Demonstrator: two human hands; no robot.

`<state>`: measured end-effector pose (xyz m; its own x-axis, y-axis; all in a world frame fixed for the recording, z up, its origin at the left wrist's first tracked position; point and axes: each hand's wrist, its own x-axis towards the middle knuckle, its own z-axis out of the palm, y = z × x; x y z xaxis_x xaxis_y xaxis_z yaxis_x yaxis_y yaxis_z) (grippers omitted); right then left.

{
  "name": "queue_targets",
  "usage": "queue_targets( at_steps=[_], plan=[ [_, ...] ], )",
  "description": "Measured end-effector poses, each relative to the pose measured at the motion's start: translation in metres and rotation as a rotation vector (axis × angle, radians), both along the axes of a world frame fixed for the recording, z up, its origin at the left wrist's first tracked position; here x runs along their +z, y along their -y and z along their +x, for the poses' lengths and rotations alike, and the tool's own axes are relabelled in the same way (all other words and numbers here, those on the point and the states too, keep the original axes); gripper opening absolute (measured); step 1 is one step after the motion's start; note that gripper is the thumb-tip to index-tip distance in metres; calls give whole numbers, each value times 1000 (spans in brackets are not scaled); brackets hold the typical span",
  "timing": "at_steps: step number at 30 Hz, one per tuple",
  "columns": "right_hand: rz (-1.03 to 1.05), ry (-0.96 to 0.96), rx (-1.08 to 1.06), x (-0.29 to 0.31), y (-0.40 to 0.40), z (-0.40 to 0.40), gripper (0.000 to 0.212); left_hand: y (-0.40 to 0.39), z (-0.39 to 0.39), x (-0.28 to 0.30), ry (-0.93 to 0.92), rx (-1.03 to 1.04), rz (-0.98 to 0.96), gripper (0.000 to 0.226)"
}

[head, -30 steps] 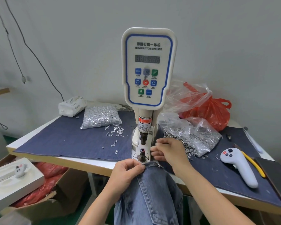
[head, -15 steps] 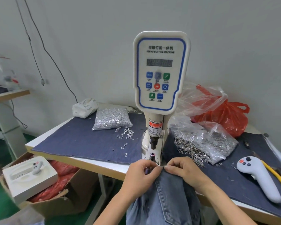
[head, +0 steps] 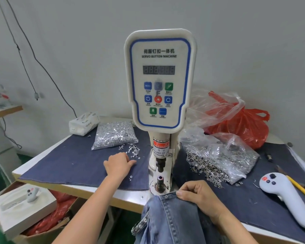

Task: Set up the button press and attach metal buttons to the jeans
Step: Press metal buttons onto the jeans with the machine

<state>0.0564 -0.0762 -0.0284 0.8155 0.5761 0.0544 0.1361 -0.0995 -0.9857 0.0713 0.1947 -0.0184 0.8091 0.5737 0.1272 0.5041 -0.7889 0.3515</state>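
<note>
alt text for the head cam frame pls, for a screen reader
A person's left hand reaches across the dark cloth toward loose metal studs left of a servo button machine, while the right hand pinches the jeans waistband just below the machine's lower die. Open bags of metal parts lie on both sides of the machine.

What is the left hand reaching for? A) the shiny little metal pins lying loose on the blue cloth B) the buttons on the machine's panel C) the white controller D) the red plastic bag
A: the left hand rests on the blue cloth, its fingertips beside the loose metal pins.
</note>
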Motion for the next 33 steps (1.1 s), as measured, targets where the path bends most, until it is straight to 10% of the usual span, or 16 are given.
queue_targets(
  at_steps=[10, 20, 33],
  plan=[
    [3, 24, 18, -1, 1, 1, 24, 4, 4, 4, -16, -72, 101, 13],
    [-7, 14, 7, -1, 1, 0, 27, 11, -24, 17, 256, -249, -385, 26],
    [-17, 11, -6, 1, 0, -1, 25, 43, -45, 11, 276, -213, -433, 29]
  ],
)
